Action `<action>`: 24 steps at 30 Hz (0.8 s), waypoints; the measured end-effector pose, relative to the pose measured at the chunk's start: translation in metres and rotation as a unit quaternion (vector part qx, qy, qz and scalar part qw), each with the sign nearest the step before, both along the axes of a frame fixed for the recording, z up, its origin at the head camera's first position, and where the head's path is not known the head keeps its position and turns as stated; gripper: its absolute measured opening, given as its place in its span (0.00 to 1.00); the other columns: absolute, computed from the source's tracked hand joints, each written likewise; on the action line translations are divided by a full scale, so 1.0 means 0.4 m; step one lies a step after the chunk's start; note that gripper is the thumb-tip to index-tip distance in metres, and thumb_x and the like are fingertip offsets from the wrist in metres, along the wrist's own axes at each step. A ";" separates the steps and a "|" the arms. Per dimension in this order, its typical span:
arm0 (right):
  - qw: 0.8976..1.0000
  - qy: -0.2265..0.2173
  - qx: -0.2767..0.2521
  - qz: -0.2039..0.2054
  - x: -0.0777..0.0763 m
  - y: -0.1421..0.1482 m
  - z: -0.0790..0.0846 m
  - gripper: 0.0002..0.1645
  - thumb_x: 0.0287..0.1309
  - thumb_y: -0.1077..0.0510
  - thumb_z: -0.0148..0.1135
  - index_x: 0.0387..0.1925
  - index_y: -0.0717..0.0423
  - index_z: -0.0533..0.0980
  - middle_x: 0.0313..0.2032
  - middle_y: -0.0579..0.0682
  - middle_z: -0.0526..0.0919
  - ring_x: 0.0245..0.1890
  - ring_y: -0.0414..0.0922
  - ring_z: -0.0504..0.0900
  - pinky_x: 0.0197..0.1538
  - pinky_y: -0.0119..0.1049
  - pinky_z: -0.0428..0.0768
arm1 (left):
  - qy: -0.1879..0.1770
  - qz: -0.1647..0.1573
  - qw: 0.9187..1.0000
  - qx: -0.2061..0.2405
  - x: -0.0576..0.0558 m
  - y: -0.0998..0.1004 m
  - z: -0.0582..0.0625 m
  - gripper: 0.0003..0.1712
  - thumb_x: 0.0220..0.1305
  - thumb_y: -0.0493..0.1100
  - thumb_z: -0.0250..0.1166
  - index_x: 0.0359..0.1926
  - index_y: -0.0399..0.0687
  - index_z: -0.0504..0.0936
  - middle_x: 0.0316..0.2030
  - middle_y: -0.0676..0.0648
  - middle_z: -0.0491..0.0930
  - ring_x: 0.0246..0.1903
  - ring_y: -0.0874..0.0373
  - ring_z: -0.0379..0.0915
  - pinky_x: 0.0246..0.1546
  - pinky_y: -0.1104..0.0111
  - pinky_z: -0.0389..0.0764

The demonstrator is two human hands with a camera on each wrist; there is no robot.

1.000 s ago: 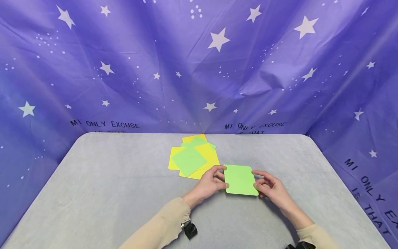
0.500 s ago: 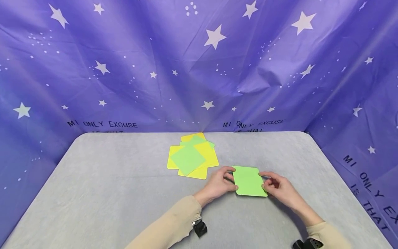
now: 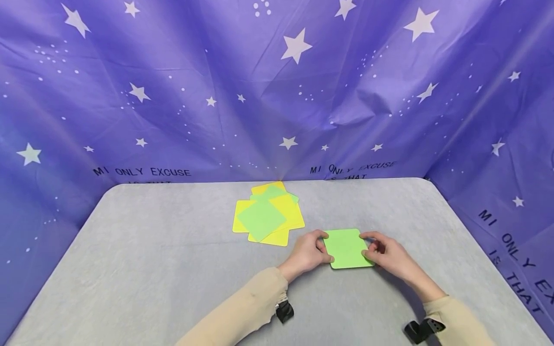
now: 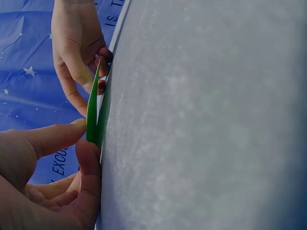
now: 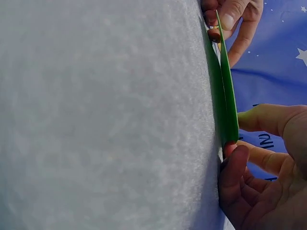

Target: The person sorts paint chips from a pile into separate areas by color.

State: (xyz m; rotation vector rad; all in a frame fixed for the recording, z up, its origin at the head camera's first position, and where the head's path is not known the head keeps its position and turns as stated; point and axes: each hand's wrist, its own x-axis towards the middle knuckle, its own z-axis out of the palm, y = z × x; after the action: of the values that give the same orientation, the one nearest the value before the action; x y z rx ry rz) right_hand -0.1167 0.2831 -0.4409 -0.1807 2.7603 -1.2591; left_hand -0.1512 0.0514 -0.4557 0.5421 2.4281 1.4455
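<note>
A green square card (image 3: 348,248) with rounded corners is held by both hands near the middle right of the grey table. On its left edge, my left hand (image 3: 306,252) pinches it between thumb and fingers. From the right edge, my right hand (image 3: 389,252) grips it likewise. Both wrist views show the card edge-on, a thin green strip (image 4: 92,112) just over the tabletop, slightly tilted. The right wrist view has a dark green band (image 5: 218,91) beside the card, where it meets the table. Fingers under the card are partly hidden.
Left of the hands lies an overlapping pile of yellow and green square cards (image 3: 261,220), reaching to the table's (image 3: 130,269) back edge. A purple star-patterned curtain (image 3: 259,62) hangs behind and at both sides. Black wrist cameras (image 3: 284,311) sit at the sleeves.
Both hands have carried the green card a little to the right, away from the pile, mostly in the first half second. Since then it has barely shifted. The pile has not changed.
</note>
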 end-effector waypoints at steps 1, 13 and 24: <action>1.000 0.002 0.003 0.001 0.000 -0.001 0.001 0.25 0.57 0.63 0.65 0.54 0.70 0.72 0.27 0.48 0.73 0.22 0.38 0.69 0.22 0.32 0.71 | 0.000 0.001 1.000 -0.003 -0.001 0.001 0.002 0.29 0.47 0.33 0.75 0.53 0.33 0.77 0.19 0.57 0.76 0.20 0.68 0.69 0.30 0.75 0.73; 0.999 0.027 0.038 -0.005 0.005 -0.002 0.001 0.23 0.56 0.64 0.66 0.52 0.68 0.73 0.26 0.47 0.72 0.25 0.39 0.68 0.25 0.32 0.67 | 0.008 -0.002 1.000 -0.023 -0.002 0.012 0.008 0.28 0.48 0.34 0.75 0.52 0.32 0.77 0.17 0.55 0.74 0.17 0.67 0.67 0.23 0.75 0.70; 0.994 0.061 0.094 -0.010 0.000 -0.007 -0.013 0.22 0.52 0.63 0.68 0.49 0.63 0.74 0.25 0.45 0.71 0.24 0.39 0.68 0.27 0.33 0.66 | -0.001 -0.001 0.999 -0.047 -0.006 0.012 0.014 0.31 0.49 0.43 0.76 0.53 0.34 0.77 0.18 0.56 0.70 0.16 0.66 0.64 0.19 0.75 0.66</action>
State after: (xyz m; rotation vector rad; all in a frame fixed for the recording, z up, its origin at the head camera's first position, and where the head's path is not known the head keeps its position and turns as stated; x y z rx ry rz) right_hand -0.1167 0.2802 -0.4459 -0.2215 2.9702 -1.0161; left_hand -0.1535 0.0563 -0.4500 0.5225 2.4787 1.3218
